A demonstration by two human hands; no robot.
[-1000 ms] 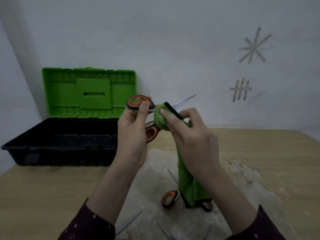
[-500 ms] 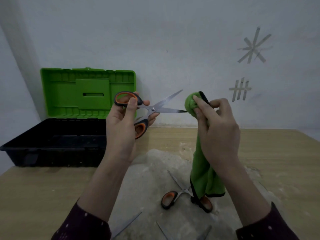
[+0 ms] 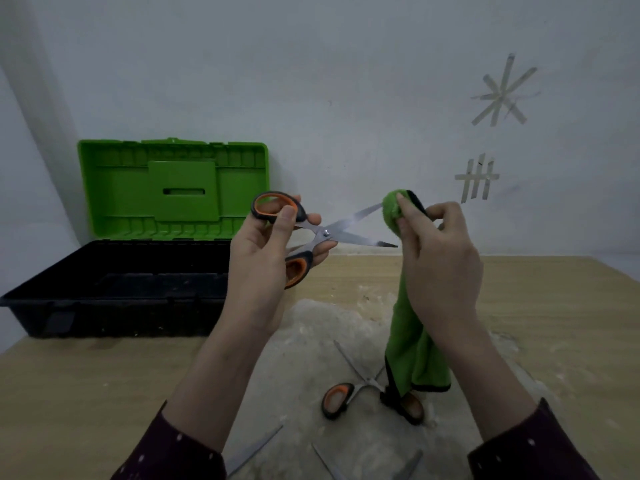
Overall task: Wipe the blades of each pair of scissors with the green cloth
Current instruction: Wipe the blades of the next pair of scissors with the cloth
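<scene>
Green cloth (image 3: 393, 211), bunched in the right hand (image 3: 441, 268), now caps the tip of the upper blade (image 3: 360, 216) of the held scissors (image 3: 325, 233); a second ago it was wrapped close to the pivot, and half a second ago it sat at the tip of the lower blade (image 3: 363, 240), which is now bare. That suggests the wiping has passed from one blade to the other on this pair. The left hand (image 3: 258, 268) keeps its grip curled round the orange-and-black handles, blades spread; the right grip pinches the cloth, whose tail hangs over a second pair (image 3: 337, 396) lying open on the dusty surface (image 3: 554, 323). Further blade tips (image 3: 254, 450) show at the bottom edge, and an open toolbox (image 3: 114, 292) stands well apart at the left. The bare lower point lies close to the right thumb, a likely hazard
</scene>
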